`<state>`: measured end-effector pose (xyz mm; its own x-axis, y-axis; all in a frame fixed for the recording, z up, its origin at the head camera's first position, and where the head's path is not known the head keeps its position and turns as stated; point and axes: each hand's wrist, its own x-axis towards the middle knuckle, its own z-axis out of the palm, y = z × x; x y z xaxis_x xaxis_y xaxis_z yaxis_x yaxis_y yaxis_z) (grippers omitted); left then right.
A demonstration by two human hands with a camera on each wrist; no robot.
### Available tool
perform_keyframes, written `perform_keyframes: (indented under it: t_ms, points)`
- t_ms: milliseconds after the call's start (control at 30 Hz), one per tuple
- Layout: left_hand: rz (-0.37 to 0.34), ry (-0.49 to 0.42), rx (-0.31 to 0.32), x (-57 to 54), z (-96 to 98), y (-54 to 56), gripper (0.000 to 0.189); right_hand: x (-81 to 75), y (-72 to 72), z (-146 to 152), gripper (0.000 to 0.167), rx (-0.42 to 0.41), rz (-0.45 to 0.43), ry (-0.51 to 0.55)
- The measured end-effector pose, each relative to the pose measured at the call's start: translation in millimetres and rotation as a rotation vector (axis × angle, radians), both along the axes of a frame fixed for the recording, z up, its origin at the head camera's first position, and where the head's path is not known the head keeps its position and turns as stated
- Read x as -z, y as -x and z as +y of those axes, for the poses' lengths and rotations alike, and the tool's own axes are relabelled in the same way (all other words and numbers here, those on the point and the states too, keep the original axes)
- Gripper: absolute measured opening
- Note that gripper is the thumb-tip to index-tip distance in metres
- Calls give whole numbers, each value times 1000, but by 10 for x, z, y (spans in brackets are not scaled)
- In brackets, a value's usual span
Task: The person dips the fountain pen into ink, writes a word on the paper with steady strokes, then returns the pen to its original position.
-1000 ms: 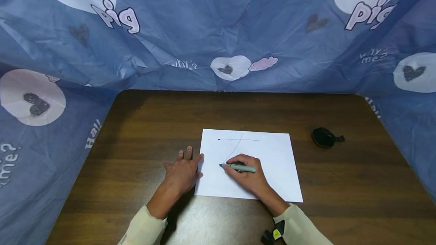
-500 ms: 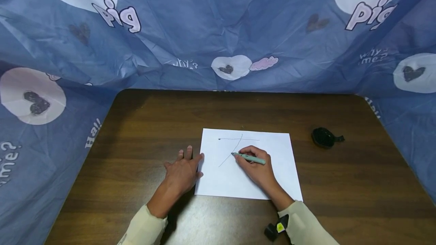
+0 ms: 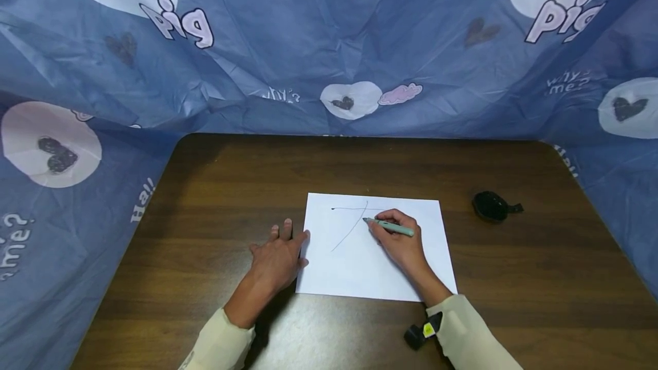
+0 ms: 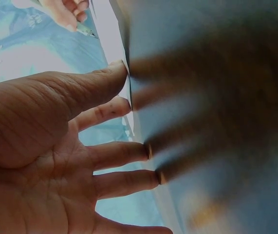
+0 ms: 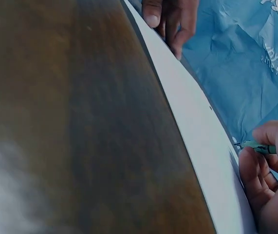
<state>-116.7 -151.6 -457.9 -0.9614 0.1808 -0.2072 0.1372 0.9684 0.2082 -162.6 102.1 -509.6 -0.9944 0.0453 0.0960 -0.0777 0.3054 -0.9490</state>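
Note:
A white sheet of paper lies on the wooden table in the head view. It bears a thin horizontal line near its top and a slanting line that crosses it and runs down to the left. My right hand pinches a pale green pen, whose dark tip is at the slanting line's right side; whether it touches the paper I cannot tell. Fingers spread, my left hand rests at the sheet's left edge. In the left wrist view, the thumb and index finger of that hand touch the paper's edge.
A dark oval object with a short handle lies on the table right of the paper. A blue printed cloth hangs behind the table and around its sides. A black device with a yellow patch is on the right wrist.
My right hand has moved the pen up and to the right, from the slanting line's lower end to near its upper part. My left hand has stayed in place.

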Motion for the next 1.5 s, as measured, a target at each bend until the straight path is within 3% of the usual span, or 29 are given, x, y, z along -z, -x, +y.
perform_keyframes:
  t_ms: [333, 567, 667, 767, 1000, 1233, 1500]
  points:
    - [4, -1, -1, 2, -3, -10, 53, -48, 50, 4, 21, 8, -50, 32]
    - [7, -6, -4, -1, 2, -6, 53, -392, -52, -93, 18, 8, -54, 21]
    - [2, -4, -4, -8, 0, -3, 53, -456, -71, -111, 18, 10, -50, 22]
    - [2, -3, -3, -11, -3, -1, 53, -396, -33, -103, 18, 18, -50, 37]
    - [29, -1, 6, -5, -9, -10, 53, -63, 107, -39, 20, 55, -58, 74]
    - [34, 0, 8, 5, -13, -17, 53, -53, 118, -51, 24, 50, -65, 88]
    - [43, -2, 11, 5, -5, -15, 53, -10, 140, -46, 16, 51, -27, 84]
